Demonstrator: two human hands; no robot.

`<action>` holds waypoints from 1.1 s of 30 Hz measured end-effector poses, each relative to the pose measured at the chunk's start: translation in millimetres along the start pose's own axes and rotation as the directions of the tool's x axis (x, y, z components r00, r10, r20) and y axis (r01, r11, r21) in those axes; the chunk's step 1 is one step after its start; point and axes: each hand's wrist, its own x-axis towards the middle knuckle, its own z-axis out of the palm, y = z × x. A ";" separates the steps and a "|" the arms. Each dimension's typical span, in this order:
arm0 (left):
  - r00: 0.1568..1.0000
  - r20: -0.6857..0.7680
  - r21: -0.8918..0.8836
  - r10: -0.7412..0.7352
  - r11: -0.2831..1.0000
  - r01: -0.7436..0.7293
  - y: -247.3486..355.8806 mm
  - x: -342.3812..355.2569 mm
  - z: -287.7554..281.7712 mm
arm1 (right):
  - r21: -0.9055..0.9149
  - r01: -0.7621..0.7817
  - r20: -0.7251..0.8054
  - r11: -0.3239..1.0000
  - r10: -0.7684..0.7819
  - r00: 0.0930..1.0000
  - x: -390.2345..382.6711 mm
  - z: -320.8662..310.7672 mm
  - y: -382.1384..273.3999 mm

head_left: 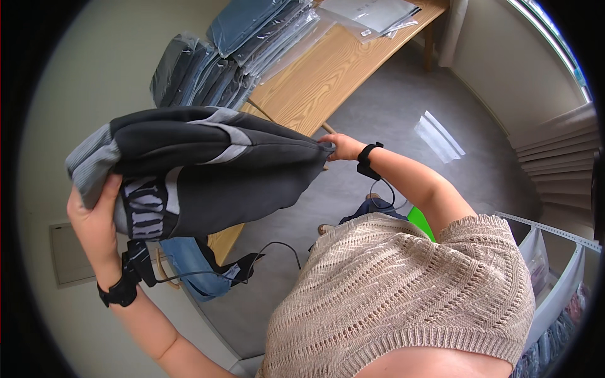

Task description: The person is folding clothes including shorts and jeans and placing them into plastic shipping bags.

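A dark grey sweatshirt-like garment (233, 183) with light grey panels, ribbed grey ends and a lettered band is held up across the left and middle of the view. My left hand (94, 214) is closed on its ribbed grey end at the left. My right hand (340, 147) is closed on the garment's far right end. Each wrist wears a black strap with a device and a cable.
A wooden table (302, 82) bears stacks of bagged garments (227, 50) and plastic bags (372, 16). Below are blue and black clothing (192, 264), a green object (419, 220) and a plastic piece (439, 135) on the floor. Fabric bins (554, 277) stand at right.
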 end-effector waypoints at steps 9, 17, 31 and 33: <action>0.973 -0.232 0.111 -0.017 0.993 0.044 -11.4 -52.2 -107.4 | -0.265 0.122 -0.132 0.956 -0.161 0.978 28.5 71.5 -22.1; 0.874 -0.418 -0.037 -0.247 0.966 0.255 -31.5 -91.8 -141.2 | -0.084 0.035 0.088 0.996 -0.028 0.996 23.5 58.6 -11.3; 0.485 -0.414 -0.531 -0.770 0.637 0.559 -149.6 -203.9 -97.6 | -0.195 -0.013 -0.496 0.981 -0.087 0.864 -42.7 -163.0 -117.7; 0.443 -0.326 -0.566 -0.835 0.548 0.616 -178.4 -222.4 -85.7 | -0.409 -0.001 -0.508 0.912 -0.227 0.831 -44.0 -180.6 -142.5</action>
